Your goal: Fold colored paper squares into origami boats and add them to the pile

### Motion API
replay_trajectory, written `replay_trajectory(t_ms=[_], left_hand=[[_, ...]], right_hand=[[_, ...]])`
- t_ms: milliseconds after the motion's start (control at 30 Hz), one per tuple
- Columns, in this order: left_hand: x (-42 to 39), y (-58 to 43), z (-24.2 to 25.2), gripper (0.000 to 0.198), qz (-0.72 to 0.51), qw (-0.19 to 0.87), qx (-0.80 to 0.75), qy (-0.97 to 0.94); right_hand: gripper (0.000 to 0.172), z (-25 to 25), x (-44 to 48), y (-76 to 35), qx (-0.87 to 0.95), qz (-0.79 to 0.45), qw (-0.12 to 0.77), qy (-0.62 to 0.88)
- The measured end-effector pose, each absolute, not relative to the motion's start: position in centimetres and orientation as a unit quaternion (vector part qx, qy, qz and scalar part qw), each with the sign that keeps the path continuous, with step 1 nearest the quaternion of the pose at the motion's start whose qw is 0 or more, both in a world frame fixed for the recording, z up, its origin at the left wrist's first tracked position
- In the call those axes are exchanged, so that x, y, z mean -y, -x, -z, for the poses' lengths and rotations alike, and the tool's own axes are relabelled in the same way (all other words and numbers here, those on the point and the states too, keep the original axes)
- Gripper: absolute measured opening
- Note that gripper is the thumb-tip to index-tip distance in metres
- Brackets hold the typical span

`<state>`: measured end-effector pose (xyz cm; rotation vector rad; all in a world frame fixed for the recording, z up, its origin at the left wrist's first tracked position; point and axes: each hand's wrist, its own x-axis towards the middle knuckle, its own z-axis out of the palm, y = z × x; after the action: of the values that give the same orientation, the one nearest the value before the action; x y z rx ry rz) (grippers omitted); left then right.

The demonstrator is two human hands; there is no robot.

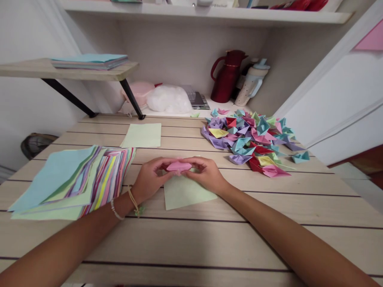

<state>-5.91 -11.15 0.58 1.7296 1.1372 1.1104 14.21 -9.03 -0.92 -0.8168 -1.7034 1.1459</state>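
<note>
Between both hands is a small folded pink paper boat (178,166), held a little above the table. My left hand (152,178) pinches its left end with thumb and fingers. At its right end, the thumb and fingers of my right hand (207,173) grip it the same way. Under the hands lies a pale green paper sheet (188,194), partly covered by them. A fanned stack of coloured paper (62,175) sits to the left of my left forearm. To the right, beyond my right hand, is a heap of folded paper boats (248,137) in many colours.
Another pale green sheet (142,135) lies farther back. A raised wooden shelf (26,67) on black legs carries more paper (89,59). Behind the table stand a red jug (227,77), a pale bottle (251,83) and a white plastic bag (169,99).
</note>
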Motion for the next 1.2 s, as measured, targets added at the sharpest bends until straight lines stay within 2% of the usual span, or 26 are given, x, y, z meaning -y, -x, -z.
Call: replay_trajectory(t_ms=[133, 333, 500, 567, 667, 833, 933, 1033, 1200], left_hand=[[11.3, 6.1, -0.8, 0.026, -0.411, 0.305, -0.475, -0.716], [11.4, 6.1, -0.6, 0.031, -0.394, 0.297, -0.459, -0.739], [11.4, 6.1, -0.4, 0.035, -0.39, 0.318, -0.433, -0.748], [11.4, 6.0, -0.5, 0.034, -0.389, 0.305, -0.439, -0.75], [11.5, 5.9, -0.7, 0.033, -0.388, 0.254, -0.448, -0.765], [11.1, 5.9, -0.9, 0.02, -0.396, 0.207, -0.446, -0.776], [10.5, 6.2, -0.3, 0.018, -0.425, 0.25, -0.447, -0.746], [10.1, 6.5, 0.3, 0.019, -0.447, 0.336, -0.428, -0.71], [10.2, 6.2, 0.2, 0.021, -0.414, 0.481, -0.412, -0.654]], right_hand=[[0.033, 1.0, 9.1, -14.2, 0.71, -0.414, 0.46, 0.337], [0.04, 0.9, 9.0, -14.1, 0.616, -0.556, 0.448, 0.334], [0.033, 0.8, 9.0, -14.1, 0.611, -0.597, 0.436, 0.284], [0.031, 0.9, 9.2, -14.1, 0.633, -0.563, 0.444, 0.293], [0.033, 1.0, 9.5, -14.0, 0.7, -0.437, 0.455, 0.334], [0.027, 0.6, 10.2, -13.9, 0.781, -0.271, 0.438, 0.352], [0.022, 0.5, 10.3, -14.0, 0.799, -0.262, 0.415, 0.348], [0.022, 0.6, 10.2, -14.1, 0.794, -0.292, 0.409, 0.343], [0.018, 0.5, 10.2, -14.2, 0.772, -0.327, 0.416, 0.353]])
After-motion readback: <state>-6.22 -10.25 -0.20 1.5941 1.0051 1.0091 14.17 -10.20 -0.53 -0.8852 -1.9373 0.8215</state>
